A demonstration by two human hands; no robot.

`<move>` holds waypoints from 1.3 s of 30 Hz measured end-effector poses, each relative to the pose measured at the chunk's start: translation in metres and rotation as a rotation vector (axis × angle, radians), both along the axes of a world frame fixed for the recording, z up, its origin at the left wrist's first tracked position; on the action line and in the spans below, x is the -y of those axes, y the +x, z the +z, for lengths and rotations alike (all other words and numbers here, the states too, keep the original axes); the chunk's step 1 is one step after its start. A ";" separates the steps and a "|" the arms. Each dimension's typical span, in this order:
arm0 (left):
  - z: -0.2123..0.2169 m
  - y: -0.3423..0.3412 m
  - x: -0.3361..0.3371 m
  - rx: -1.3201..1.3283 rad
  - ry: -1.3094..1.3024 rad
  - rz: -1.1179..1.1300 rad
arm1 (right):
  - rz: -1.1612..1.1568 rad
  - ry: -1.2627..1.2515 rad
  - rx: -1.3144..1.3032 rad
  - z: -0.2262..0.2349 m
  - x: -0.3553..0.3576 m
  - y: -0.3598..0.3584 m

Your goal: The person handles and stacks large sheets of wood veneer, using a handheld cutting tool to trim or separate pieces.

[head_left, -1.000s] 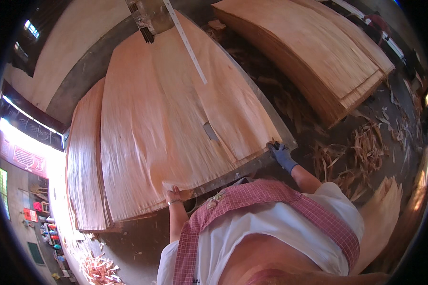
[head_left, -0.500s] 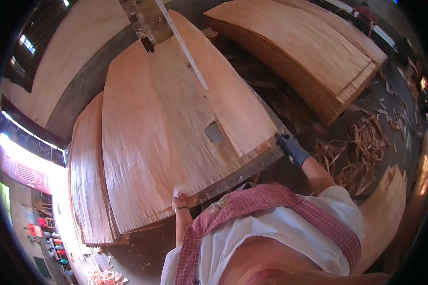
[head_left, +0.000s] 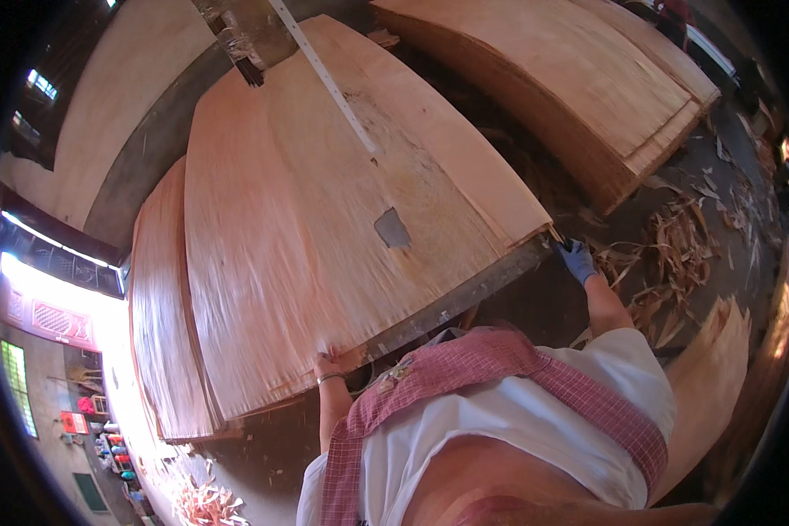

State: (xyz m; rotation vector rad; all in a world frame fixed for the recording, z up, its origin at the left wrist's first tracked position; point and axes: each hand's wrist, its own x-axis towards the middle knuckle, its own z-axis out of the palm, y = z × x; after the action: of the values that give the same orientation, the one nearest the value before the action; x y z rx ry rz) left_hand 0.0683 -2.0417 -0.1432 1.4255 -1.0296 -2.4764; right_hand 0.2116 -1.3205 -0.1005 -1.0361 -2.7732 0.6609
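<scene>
A wide stack of thin wood veneer sheets (head_left: 254, 228) lies on a bench before me. The top layer has a dark, squarish hole (head_left: 392, 228), and a narrower pinkish veneer strip (head_left: 465, 167) runs along its right side. My left hand (head_left: 328, 362), bare with a band at the wrist, is closed on the near edge of the veneer. My right hand (head_left: 577, 261), in a blue-grey glove, is closed just off the strip's near right corner. A thin yellowish piece shows at its fingertips, too small to name.
A long white ruler-like bar (head_left: 329, 79) reaches over the stack from the far side. Another tall veneer stack (head_left: 552, 88) stands at the far right, a further one (head_left: 158, 307) at the left. Curled veneer scraps (head_left: 679, 254) litter the floor on the right.
The pinkish strip has shifted right, so its near corner is farther out. My right hand has moved right and slightly up with it; my left hand stays at the near edge.
</scene>
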 end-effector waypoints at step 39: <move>0.108 -0.054 -0.147 -0.296 -2.084 -1.100 | -0.370 -0.418 -0.025 0.038 0.228 0.205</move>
State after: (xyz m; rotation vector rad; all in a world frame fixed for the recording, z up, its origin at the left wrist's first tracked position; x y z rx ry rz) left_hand 0.0143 -1.8947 -0.0347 -0.3175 -2.9269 -0.3140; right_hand 0.4170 -1.5487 -0.0626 -1.5484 -2.3694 1.2057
